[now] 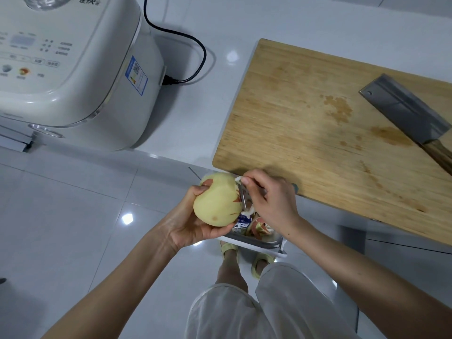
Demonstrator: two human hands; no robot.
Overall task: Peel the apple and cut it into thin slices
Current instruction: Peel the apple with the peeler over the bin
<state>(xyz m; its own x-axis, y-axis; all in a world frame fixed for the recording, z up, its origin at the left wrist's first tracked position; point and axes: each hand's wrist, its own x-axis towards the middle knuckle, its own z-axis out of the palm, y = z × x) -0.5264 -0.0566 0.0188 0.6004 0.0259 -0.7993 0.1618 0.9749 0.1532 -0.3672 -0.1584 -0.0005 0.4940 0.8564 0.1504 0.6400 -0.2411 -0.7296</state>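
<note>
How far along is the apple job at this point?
Mostly peeled: the apple, held in the left hand, shows pale flesh with a few red skin patches left. The right hand holds the peeler against it, above a bin with peelings. Slicing not begun: the cleaver lies untouched on the cutting board.

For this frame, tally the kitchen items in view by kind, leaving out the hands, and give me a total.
Fruit: 1, the apple
Cutting tools: 2, the peeler and the cleaver
Boards: 1, the cutting board
Appliances: 1, the rice cooker
Bins: 1, the waste bin
Total: 6
</note>
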